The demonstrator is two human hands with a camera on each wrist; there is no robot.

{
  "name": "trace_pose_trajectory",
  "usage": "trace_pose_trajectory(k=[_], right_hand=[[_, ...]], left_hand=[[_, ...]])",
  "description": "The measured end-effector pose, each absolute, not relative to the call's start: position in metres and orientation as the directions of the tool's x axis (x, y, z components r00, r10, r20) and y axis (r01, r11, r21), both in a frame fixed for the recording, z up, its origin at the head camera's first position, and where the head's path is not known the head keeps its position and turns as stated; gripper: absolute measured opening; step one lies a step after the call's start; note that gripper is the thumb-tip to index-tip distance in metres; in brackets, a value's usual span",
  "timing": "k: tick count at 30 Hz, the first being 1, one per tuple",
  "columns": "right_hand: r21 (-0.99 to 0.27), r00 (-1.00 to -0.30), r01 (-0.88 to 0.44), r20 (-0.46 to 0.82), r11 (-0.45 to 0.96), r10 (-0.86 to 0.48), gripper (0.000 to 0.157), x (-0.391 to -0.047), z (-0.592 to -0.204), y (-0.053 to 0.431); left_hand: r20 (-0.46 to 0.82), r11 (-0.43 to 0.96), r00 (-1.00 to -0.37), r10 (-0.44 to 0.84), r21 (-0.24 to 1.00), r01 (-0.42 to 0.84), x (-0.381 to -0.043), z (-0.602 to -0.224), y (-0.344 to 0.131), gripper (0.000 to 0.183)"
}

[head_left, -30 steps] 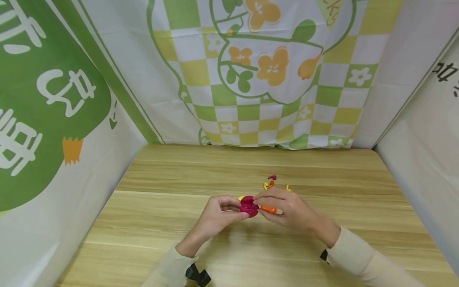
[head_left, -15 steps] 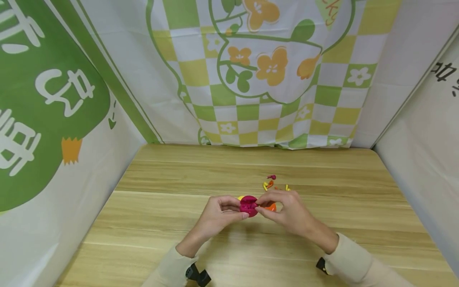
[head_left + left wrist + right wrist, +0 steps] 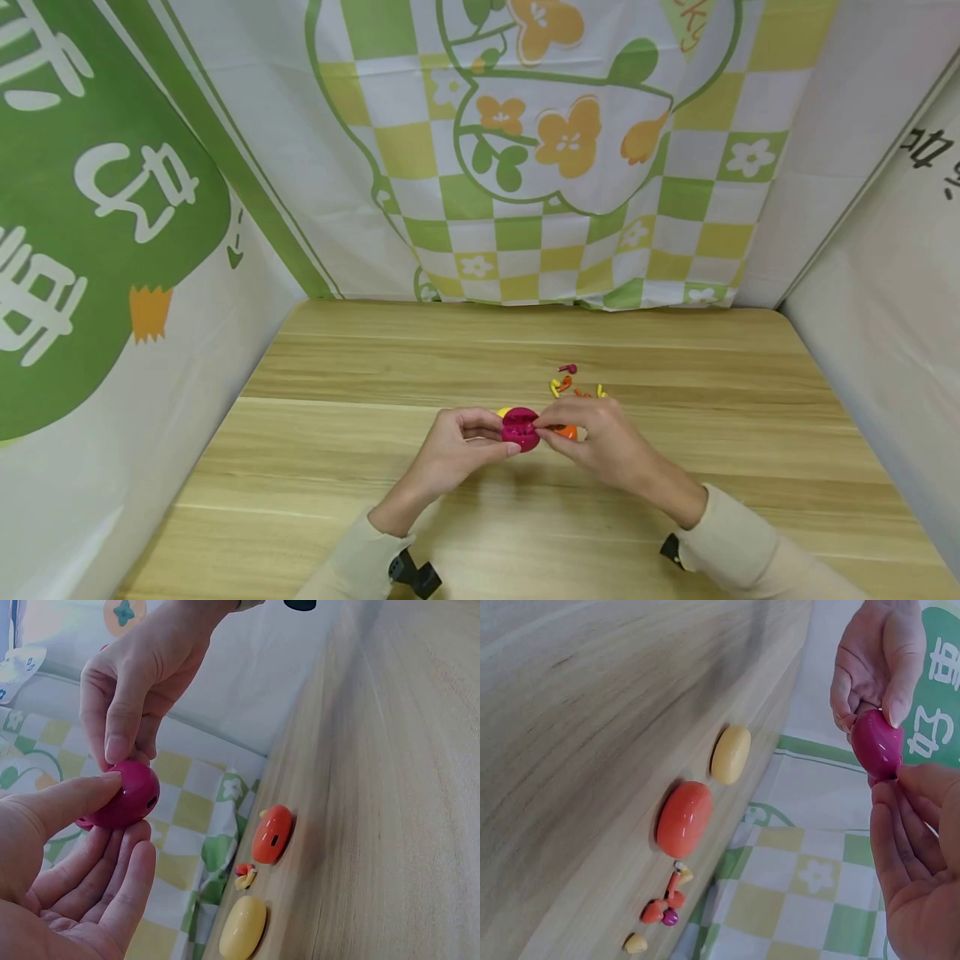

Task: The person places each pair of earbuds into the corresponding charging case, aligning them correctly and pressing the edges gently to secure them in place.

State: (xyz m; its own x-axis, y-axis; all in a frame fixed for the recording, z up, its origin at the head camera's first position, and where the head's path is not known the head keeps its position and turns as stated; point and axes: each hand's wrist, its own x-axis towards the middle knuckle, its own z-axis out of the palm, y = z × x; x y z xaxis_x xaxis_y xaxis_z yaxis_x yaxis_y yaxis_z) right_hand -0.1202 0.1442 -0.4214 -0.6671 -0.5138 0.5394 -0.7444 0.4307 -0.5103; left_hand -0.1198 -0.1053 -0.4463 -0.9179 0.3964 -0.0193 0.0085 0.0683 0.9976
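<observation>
My left hand (image 3: 453,450) holds a round magenta earbud case (image 3: 521,443) with its lid raised, thumb on the near side and fingers behind. Above the table, the wrist views show the case's smooth outer shell. My right hand (image 3: 603,437) has thumb and forefinger pinched together at the case's right side, at a small magenta earbud (image 3: 528,428) by the opening. The fingertips partly hide that earbud. Behind the hands, an orange case (image 3: 684,820) and a yellow case (image 3: 731,754) lie on the table with lids down.
Beyond my right hand lie loose earbuds: a magenta earbud (image 3: 568,368), a yellow earbud (image 3: 555,387), an orange earbud (image 3: 566,382) and others close by. A printed cloth (image 3: 525,250) hangs behind the wooden table (image 3: 360,350), with white side walls.
My right fingers have drawn together into a narrower pinch and shifted slightly at the case, leaving more of its inside visible. My left hand holds the case in nearly the same place.
</observation>
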Motion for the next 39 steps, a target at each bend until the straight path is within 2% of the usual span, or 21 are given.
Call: trace_pose_trajectory(k=[4,7,12,16,20,26,32,39], right_hand=[[-0.518,-0.657,-0.753,0.556,0.407,-0.509,0.015,-0.125,-0.421,0.147],[-0.586,-0.718,-0.694,0.515,0.418,-0.468,0.013,-0.13,-0.417,0.154],[-0.754,-0.87,-0.471,0.312,0.458,-0.382,0.011,-0.151,-0.402,0.171],[-0.781,-0.928,-0.31,0.125,0.542,-0.35,0.015,-0.178,-0.39,0.184],[-0.741,-0.94,-0.21,-0.026,0.638,-0.34,0.021,-0.203,-0.385,0.195],[-0.728,-0.938,-0.029,-0.217,0.685,-0.271,0.027,-0.234,-0.388,0.198],[-0.671,-0.942,0.024,-0.263,0.741,-0.207,0.03,-0.251,-0.404,0.195],[-0.583,-0.952,0.012,-0.255,0.812,-0.169,0.03,-0.267,-0.423,0.189]], left_hand=[[-0.021,0.075,-0.918,0.396,0.997,0.01,-0.12,-0.447,-0.107,0.026],[-0.027,0.079,-0.919,0.394,0.997,0.005,-0.12,-0.448,-0.108,0.026],[-0.031,0.082,-0.923,0.382,0.997,0.0,-0.12,-0.448,-0.111,0.026],[-0.036,0.089,-0.928,0.371,0.996,-0.002,-0.12,-0.448,-0.113,0.026],[-0.039,0.09,-0.93,0.365,0.996,-0.007,-0.12,-0.449,-0.114,0.027],[-0.041,0.087,-0.932,0.359,0.996,-0.01,-0.12,-0.448,-0.115,0.027],[-0.043,0.079,-0.932,0.361,0.997,-0.015,-0.119,-0.448,-0.115,0.027],[-0.037,0.071,-0.934,0.356,0.997,-0.012,-0.119,-0.446,-0.116,0.029]])
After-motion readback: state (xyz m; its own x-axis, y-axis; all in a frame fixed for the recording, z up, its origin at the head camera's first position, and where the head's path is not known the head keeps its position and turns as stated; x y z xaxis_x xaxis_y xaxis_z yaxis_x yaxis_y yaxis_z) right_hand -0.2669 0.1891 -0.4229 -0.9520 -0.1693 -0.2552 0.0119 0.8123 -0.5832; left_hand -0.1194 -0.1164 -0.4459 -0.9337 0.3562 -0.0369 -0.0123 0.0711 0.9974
